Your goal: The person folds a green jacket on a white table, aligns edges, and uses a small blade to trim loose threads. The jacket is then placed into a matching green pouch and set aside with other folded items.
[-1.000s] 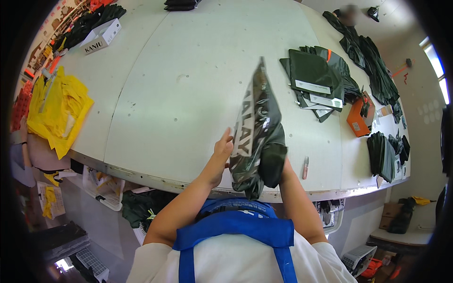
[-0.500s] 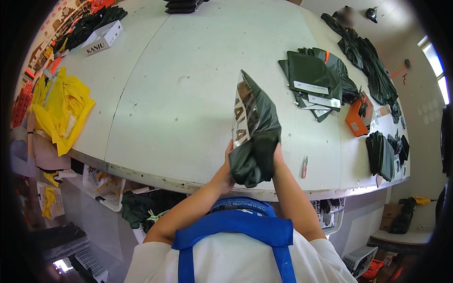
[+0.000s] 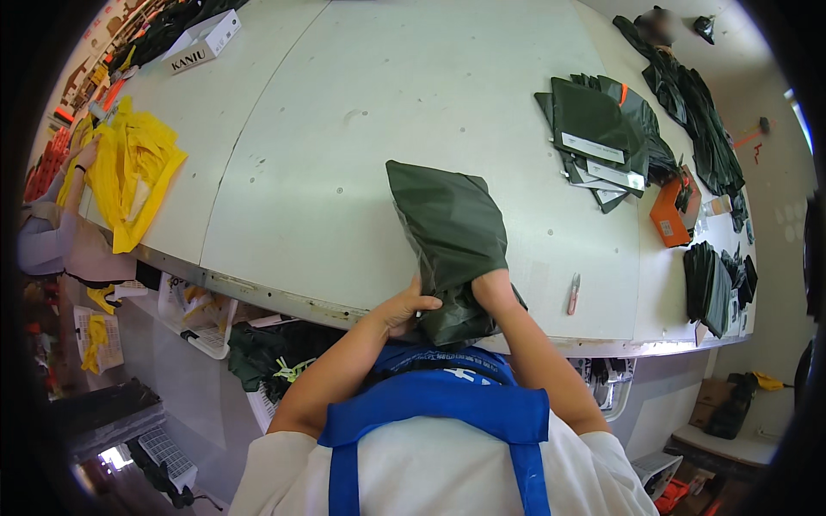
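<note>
A dark green plastic-like pouch [image 3: 452,219] lies tilted in front of me by the table's near edge, its flat plain face up and its lower end bunched and folded. My left hand [image 3: 403,308] grips the pouch's lower left side, thumb on top and fingers underneath. My right hand [image 3: 492,291] reaches into the fold or opening at the lower right, its fingers hidden by the green material. To the right of my hands lies a small cutter knife [image 3: 574,294] with a pinkish handle.
Similar green pouches with white labels [image 3: 600,138] are stacked at the right. Beyond them are an orange box [image 3: 674,211], dark folded garments [image 3: 710,288] and a long dark heap [image 3: 697,129]. At the left, a person handles yellow garments [image 3: 142,176] near a white box [image 3: 202,45].
The pouch has turned from its clear, lettered side to its plain green face and tipped leftward. My right hand has slid into its fold. My left thumb now shows on top.
</note>
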A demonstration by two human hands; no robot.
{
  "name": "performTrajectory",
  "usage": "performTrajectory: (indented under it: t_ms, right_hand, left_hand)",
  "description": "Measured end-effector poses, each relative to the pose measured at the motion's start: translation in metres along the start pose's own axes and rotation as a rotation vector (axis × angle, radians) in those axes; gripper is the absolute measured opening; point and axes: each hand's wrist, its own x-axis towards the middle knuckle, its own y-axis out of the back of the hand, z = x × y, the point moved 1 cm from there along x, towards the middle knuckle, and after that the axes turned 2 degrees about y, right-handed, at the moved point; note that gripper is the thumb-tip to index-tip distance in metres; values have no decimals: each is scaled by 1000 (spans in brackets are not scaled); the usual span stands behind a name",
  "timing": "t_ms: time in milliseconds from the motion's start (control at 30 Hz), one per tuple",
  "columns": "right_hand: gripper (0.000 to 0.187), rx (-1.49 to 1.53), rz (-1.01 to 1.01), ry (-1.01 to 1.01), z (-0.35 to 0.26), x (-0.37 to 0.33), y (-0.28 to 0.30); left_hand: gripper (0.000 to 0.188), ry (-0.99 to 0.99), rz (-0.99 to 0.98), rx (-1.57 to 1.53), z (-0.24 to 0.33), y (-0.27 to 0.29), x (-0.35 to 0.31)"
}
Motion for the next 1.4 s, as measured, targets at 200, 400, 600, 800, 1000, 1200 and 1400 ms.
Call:
performTrajectory:
  t_ms: [200,400,600,800,1000,1200,1400]
  right_hand:
    - [45,-129,-33,82,32,6,-4]
    - [49,-317,-213,277,-17,15,23]
    - [50,-66,-242,-68,25,11,4]
    - [60,-309,-213,8,-12,-12,-19]
    - [58,-281,-444,-75,-3,8,-28]
    - [50,-89,-651,363,-59,-18,34]
    - [65,510,-23,-757,91,-15,19]
  left_hand:
    - [111,-37,-9,20,7,-8,-4]
    - [110,-24,30,-50,-3,5,-2]
    - [117,-21,85,-41,-13,9,2]
    - [98,102,-95,-225,-34,30,15]
    - [82,127,116,-207,-7,17,-3]
    - [89,13,186,84,13,27,-15]
    - [92,1,237,244,13,16,-17]
